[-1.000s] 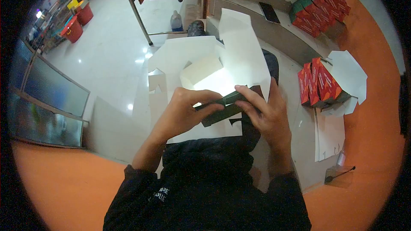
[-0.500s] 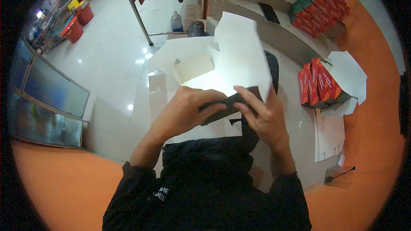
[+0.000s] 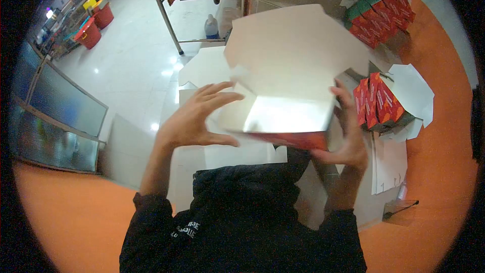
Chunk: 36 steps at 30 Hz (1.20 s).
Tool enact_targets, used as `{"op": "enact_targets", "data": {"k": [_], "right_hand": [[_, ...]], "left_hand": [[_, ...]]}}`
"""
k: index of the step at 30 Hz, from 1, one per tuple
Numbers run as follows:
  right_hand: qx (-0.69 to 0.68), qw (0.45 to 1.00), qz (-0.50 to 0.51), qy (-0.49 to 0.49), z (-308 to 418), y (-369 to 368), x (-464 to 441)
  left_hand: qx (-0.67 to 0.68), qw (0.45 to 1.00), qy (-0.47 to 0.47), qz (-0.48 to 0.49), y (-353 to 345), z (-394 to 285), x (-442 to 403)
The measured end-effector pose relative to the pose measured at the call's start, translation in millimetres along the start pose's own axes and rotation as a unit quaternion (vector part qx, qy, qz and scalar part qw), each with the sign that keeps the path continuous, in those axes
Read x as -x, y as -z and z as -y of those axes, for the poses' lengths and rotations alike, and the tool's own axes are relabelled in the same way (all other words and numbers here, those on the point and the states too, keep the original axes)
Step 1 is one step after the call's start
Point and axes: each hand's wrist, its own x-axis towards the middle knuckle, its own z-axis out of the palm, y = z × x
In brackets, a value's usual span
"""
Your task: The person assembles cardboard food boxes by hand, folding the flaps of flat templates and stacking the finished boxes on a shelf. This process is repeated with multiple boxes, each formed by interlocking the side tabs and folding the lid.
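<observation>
A carton (image 3: 293, 114) with a white inside and a red outer face is raised above my lap, its large white flap standing up behind it. My right hand (image 3: 346, 131) grips the carton's right end, thumb below and fingers above. Beside the left end, my left hand (image 3: 204, 116) has its fingers and thumb spread, holding nothing. Behind and below the carton lies flat white card (image 3: 207, 68) on my lap, partly hidden. The carton is somewhat blurred.
Red cartons (image 3: 376, 101), one with an open white flap, stand at the right above white sheets (image 3: 391, 164). More red and green cartons (image 3: 381, 10) are at upper right. A metal-legged table (image 3: 166, 20) stands ahead; red tubs (image 3: 88, 34) are at far left.
The carton has been tilted so its white interior and red face show. My left hand has let go and moved left, fingers spreading. My right hand has moved right to the carton's end.
</observation>
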Motion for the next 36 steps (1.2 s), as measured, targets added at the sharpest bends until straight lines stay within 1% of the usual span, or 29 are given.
{"op": "enact_targets", "data": {"k": [2, 3, 4, 5, 6, 8, 9, 11, 12, 13, 16, 17, 19, 20, 22, 23, 26, 29, 32, 35, 36], "right_hand": [[-0.106, 0.994, -0.005, 0.027, -12, 27, 12], [-0.166, 0.986, -0.010, -0.003, -14, 29, 13], [-0.224, 0.974, -0.014, -0.033, -14, 31, 15], [-0.121, 0.992, -0.010, -0.023, -19, 33, 12], [-0.184, 0.982, 0.053, 0.004, -26, 32, 6], [-0.125, 0.985, 0.096, -0.070, -32, 34, -3], [0.043, 0.994, 0.027, -0.102, -17, 29, -9], [0.198, 0.979, -0.039, -0.021, -4, 19, -17], [0.274, 0.959, -0.073, 0.018, 4, 12, -19], [0.154, 0.986, -0.050, 0.041, 21, -2, -18], [0.211, 0.964, 0.030, 0.159, 45, -27, -21], [0.180, 0.973, 0.027, 0.146, 46, -33, -22], [0.116, 0.985, 0.026, 0.122, 43, -40, -26], [0.113, 0.987, 0.024, 0.116, 43, -39, -28], [0.107, 0.989, 0.022, 0.103, 45, -36, -31], [0.151, 0.982, 0.008, 0.117, 44, -37, -32], [0.166, 0.975, -0.069, 0.132, 48, -45, -31], [0.226, 0.957, -0.087, 0.158, 57, -41, -27], [0.212, 0.962, -0.068, 0.156, 62, -40, -22], [0.176, 0.975, -0.041, 0.130, 64, -34, -21], [0.178, 0.970, -0.026, 0.165, 64, -33, -22]], "left_hand": [[-0.008, 0.999, -0.013, 0.032, -4, 22, 17], [0.013, 0.998, -0.031, 0.044, -10, 14, 22], [-0.046, 0.998, -0.040, 0.016, -19, 5, 26], [-0.065, 0.995, -0.074, -0.016, -27, 1, 29], [-0.082, 0.990, -0.108, -0.048, -32, -1, 28], [-0.052, 0.985, -0.141, -0.084, -33, -2, 19], [-0.037, 0.982, -0.154, -0.102, -34, -2, 15], [0.001, 0.991, -0.112, -0.073, -34, -6, 7], [0.020, 0.994, -0.092, -0.056, -34, -8, 4], [0.037, 0.996, -0.072, -0.046, -34, -10, 1], [0.193, 0.981, -0.005, -0.012, -29, -19, -10], [0.198, 0.980, -0.029, -0.016, -29, -18, -12], [0.218, 0.976, -0.011, 0.018, -25, -20, -16], [0.228, 0.973, -0.002, 0.034, -24, -21, -16], [0.293, 0.955, 0.042, 0.032, -32, -16, -17], [0.324, 0.943, 0.063, 0.031, -35, -14, -18], [0.380, 0.919, 0.099, 0.043, -35, -16, -21], [0.363, 0.930, 0.056, 0.028, -36, -16, -23], [0.327, 0.944, 0.039, 0.030, -28, -26, -26], [0.253, 0.967, 0.000, 0.012, -19, -33, -29], [0.235, 0.972, -0.012, 0.011, -16, -35, -29]]}}
